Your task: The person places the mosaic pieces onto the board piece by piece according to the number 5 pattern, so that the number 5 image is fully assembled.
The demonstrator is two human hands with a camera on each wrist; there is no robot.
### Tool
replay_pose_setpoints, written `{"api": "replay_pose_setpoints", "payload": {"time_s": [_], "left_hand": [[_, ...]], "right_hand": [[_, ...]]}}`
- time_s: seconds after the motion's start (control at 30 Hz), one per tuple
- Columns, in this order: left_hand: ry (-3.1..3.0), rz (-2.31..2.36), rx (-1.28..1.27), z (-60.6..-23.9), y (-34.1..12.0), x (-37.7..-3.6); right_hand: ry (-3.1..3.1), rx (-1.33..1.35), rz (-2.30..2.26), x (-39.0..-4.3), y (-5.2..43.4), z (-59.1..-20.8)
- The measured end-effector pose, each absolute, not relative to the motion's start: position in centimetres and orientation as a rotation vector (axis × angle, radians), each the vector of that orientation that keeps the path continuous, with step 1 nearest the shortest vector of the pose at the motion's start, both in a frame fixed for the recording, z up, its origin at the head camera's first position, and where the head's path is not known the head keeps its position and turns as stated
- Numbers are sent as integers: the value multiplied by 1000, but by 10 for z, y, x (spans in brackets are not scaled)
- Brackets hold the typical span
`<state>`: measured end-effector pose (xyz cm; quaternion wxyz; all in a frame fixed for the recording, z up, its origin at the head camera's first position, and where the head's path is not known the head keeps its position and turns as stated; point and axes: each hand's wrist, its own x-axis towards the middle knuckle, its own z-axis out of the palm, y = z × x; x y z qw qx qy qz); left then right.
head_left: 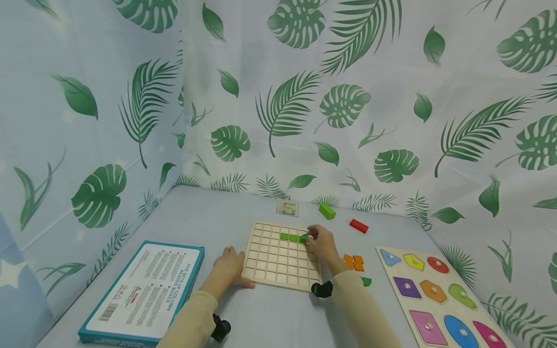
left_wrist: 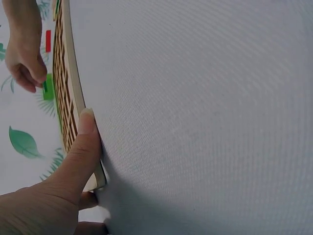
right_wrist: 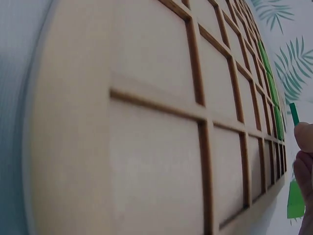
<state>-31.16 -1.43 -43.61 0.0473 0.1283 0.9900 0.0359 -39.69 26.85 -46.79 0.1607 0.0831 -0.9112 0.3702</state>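
Steadying the wooden grid board (head_left: 278,258) at its near-left corner, my left hand (head_left: 228,270) lies with its thumb pressed on the edge, fingers relaxed. Farther in, my right hand (head_left: 321,243) pinches a green tile (head_left: 303,237) over the board's second row, beside the green pieces (head_left: 289,237) already seated there. Beyond the board lie a green block (head_left: 327,211) and a red block (head_left: 359,225).

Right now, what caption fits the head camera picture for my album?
Right hand pinches a green piece onto the wooden grid board while the left hand steadies its edge.
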Motion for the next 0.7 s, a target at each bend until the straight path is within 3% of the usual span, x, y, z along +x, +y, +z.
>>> {"api": "replay_pose_setpoints", "payload": {"time_s": [0.7], "left_hand": [[3015,94,396,-437,-15,-313]], "right_hand": [[-2599,368,1101,-411,227,-474]]}}
